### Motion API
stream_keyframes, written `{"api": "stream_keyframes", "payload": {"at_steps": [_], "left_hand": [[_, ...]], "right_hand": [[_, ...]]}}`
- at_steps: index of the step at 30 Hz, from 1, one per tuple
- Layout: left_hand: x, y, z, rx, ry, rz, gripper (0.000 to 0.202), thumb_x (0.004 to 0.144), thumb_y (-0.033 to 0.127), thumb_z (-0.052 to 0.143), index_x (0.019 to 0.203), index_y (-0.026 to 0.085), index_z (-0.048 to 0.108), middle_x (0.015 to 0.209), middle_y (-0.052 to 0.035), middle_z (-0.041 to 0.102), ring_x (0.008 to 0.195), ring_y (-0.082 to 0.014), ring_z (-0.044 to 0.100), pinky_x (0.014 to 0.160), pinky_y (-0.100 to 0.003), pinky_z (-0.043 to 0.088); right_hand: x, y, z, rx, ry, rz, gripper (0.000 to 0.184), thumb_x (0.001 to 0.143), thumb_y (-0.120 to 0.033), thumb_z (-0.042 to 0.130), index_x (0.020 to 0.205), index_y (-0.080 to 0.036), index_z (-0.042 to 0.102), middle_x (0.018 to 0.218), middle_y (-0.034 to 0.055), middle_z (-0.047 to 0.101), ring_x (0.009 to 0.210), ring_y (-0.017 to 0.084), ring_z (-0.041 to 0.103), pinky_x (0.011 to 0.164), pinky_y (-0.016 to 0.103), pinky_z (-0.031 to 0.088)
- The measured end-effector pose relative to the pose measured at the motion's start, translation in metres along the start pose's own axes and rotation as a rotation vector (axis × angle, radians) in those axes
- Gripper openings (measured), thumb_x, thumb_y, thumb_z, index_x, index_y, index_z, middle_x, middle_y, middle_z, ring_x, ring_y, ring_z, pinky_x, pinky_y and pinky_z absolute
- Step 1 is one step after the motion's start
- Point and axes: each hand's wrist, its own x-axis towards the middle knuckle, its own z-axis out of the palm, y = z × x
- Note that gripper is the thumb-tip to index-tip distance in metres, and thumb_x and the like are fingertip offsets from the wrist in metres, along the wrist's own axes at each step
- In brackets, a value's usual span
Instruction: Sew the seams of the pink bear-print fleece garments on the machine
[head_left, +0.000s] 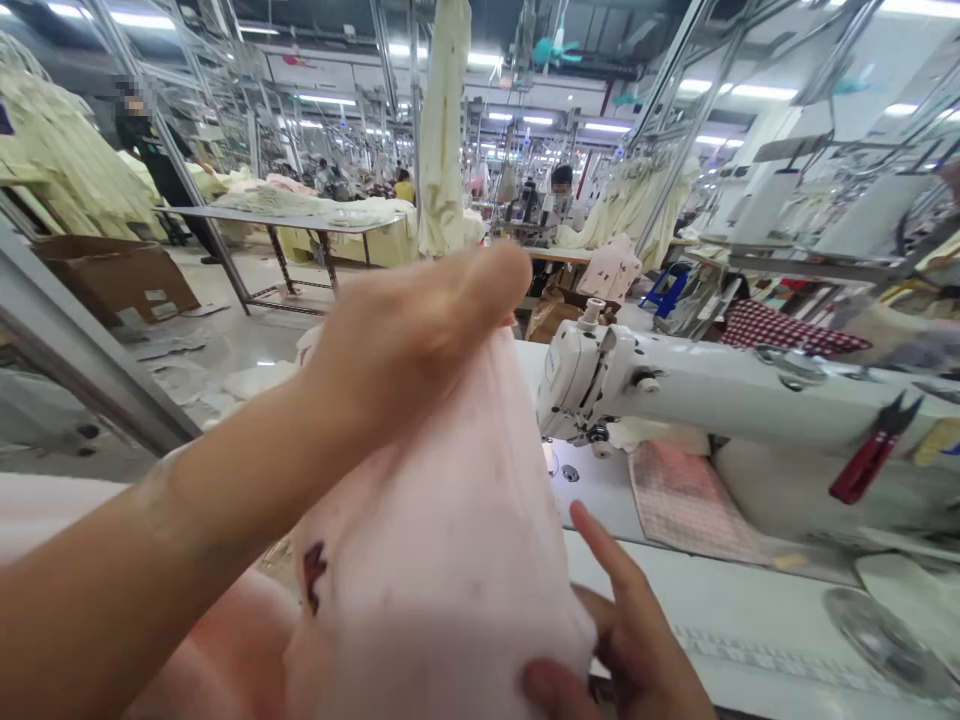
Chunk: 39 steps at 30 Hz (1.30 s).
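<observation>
**Pale pink cloth (442, 520) held up beside a sewing machine (675, 385)**

The cloth hangs in the air at the centre of the view, between the person and the machine head, with its lower part dropping out of frame. A small dark red printed mark (315, 575) sits near its left edge. It looks light, thin and very soft, so it would likely sag and crumple wherever it is unsupported, and it may slide a little between the fingers. Pinching it at a gathered fold or along an edge seems the surest hold.

The left hand (420, 340) reaches across the view from the lower left and is closed on the bunched top of the cloth, its fingers folded over and partly hidden. The right hand (637, 650) is at the bottom right, against the lower part of the cloth. Its index finger (596, 530) stands apart and raised, while the other fingers press near the cloth's edge. Whether they are actually gripping it, I cannot tell.

On the white desk (720, 590) to the right lies a checked pink fabric piece (686, 505), and red-handled snips (874, 450) hang by the machine. Beyond, a co-worker (562, 190) sits at another machine among hanging pale yellow garments (442, 130).
</observation>
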Motion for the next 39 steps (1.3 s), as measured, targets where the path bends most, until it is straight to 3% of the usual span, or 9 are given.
{"api": "stream_keyframes", "payload": {"at_steps": [2,5,8,10,14,20,25,32,39], "left_hand": [[0.009,-0.015,0.038,0.13,-0.192,-0.082,0.019,0.09,0.014,0.038,0.102,0.009,0.052,0.09,-0.0062,0.055,0.087,-0.0211,0.056,0.073,-0.036,0.044],[0.0,-0.013,0.088,0.103,-0.357,-0.075,0.02,0.081,0.009,0.054,0.101,0.007,0.054,0.1,-0.0154,0.056,0.092,-0.0296,0.056,0.074,-0.041,0.042],[-0.029,0.004,0.115,-0.047,-0.561,0.044,0.016,0.076,0.009,0.061,0.089,0.017,0.06,0.092,-0.0066,0.06,0.086,-0.0243,0.057,0.076,-0.038,0.04],[-0.048,0.014,0.122,-0.157,-0.683,0.124,0.019,0.072,0.011,0.066,0.086,0.023,0.062,0.087,-0.0006,0.061,0.085,-0.0205,0.057,0.08,-0.037,0.037],[-0.065,0.018,0.128,-0.265,-0.788,0.169,0.013,0.073,0.012,0.065,0.077,0.023,0.061,0.084,0.0011,0.059,0.085,-0.019,0.056,0.084,-0.038,0.034],[-0.059,0.009,0.115,-0.326,-0.784,0.135,0.013,0.082,0.006,0.051,0.077,0.018,0.051,0.076,0.0033,0.058,0.071,-0.0135,0.053,0.087,-0.034,0.035],[-0.054,0.004,0.109,-0.354,-0.784,0.073,0.011,0.082,0.009,0.056,0.085,0.019,0.058,0.084,0.0021,0.065,0.08,-0.015,0.058,0.097,-0.039,0.03],[-0.059,0.006,0.126,-0.348,-0.786,0.127,0.006,0.081,0.015,0.059,0.082,0.019,0.064,0.08,-0.0007,0.064,0.08,-0.0185,0.058,0.082,-0.033,0.04],[-0.053,0.002,0.117,-0.394,-0.774,0.123,0.011,0.081,0.01,0.057,0.083,0.018,0.064,0.08,0.0001,0.063,0.079,-0.0158,0.058,0.075,-0.027,0.041]], "right_hand": [[-0.003,0.024,-0.008,-0.242,0.085,-0.009,0.074,0.083,-0.026,0.054,0.143,-0.027,0.011,0.077,-0.0014,0.063,0.054,0.013,0.057,0.05,0.024,0.052],[-0.008,0.054,-0.021,-0.543,0.147,-0.015,0.046,0.082,-0.032,0.056,0.126,-0.027,0.042,0.084,0.0007,0.062,0.065,0.014,0.06,0.055,0.025,0.052],[-0.012,0.068,-0.027,-0.581,0.085,-0.051,0.013,0.087,-0.029,0.05,0.099,-0.025,0.054,0.073,-0.0002,0.056,0.066,0.015,0.057,0.057,0.027,0.049],[-0.011,0.068,-0.026,-0.598,-0.001,-0.131,0.01,0.088,-0.021,0.047,0.094,-0.025,0.054,0.072,0.0001,0.055,0.067,0.016,0.054,0.059,0.028,0.044],[0.0,0.064,-0.01,-0.634,-0.055,-0.22,0.021,0.085,-0.016,0.051,0.104,-0.024,0.055,0.075,0.0012,0.058,0.068,0.018,0.051,0.059,0.03,0.035],[0.011,0.054,0.01,-0.631,-0.165,-0.195,0.022,0.079,-0.015,0.055,0.096,-0.028,0.058,0.071,-0.0023,0.055,0.067,0.016,0.048,0.062,0.031,0.026],[0.02,0.05,0.016,-0.707,-0.151,-0.19,0.033,0.081,-0.019,0.057,0.114,-0.022,0.052,0.075,-0.0011,0.058,0.067,0.017,0.046,0.064,0.032,0.023],[0.014,0.055,0.013,-0.631,-0.097,-0.211,0.015,0.083,-0.015,0.052,0.095,-0.022,0.057,0.071,-0.0024,0.057,0.065,0.016,0.045,0.066,0.03,0.022],[0.035,0.048,0.016,-0.769,-0.107,-0.225,0.028,0.086,-0.014,0.045,0.113,-0.019,0.054,0.07,-0.0002,0.06,0.063,0.017,0.048,0.065,0.031,0.022]]}}
